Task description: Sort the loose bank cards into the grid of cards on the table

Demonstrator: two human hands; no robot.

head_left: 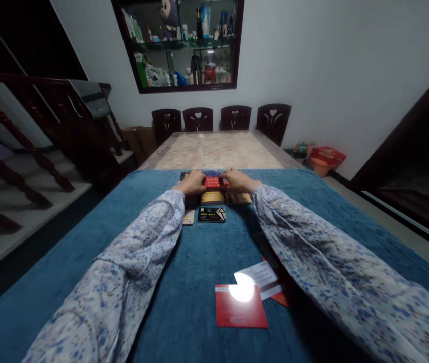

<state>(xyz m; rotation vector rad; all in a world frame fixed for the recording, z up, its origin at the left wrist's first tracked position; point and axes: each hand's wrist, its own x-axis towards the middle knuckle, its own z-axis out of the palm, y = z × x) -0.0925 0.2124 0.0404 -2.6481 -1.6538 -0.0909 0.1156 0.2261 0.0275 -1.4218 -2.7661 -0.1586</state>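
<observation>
Both arms reach forward over the blue cloth (184, 292). My left hand (191, 182), fingers curled, is at the left edge of a red card (214, 182). At the card's right edge is my right hand (238, 180), its fingers bent inward, so the card sits between the two hands. Dark blue cards (211, 174) lie just beyond it. Nearer to me are a gold card stack (212, 197), a brownish card stack (240, 198) under my right hand, a black VIP card (211, 215) and a pale card (189, 217) partly behind my left sleeve.
Close to me lie a glossy red card (240, 310) and a white card (261, 277), overlapping other cards partly hidden by my right sleeve. Beyond the cloth is the bare patterned tabletop (214, 148). Dark chairs (236, 117) stand at its far end; a stair railing (21, 133) is left.
</observation>
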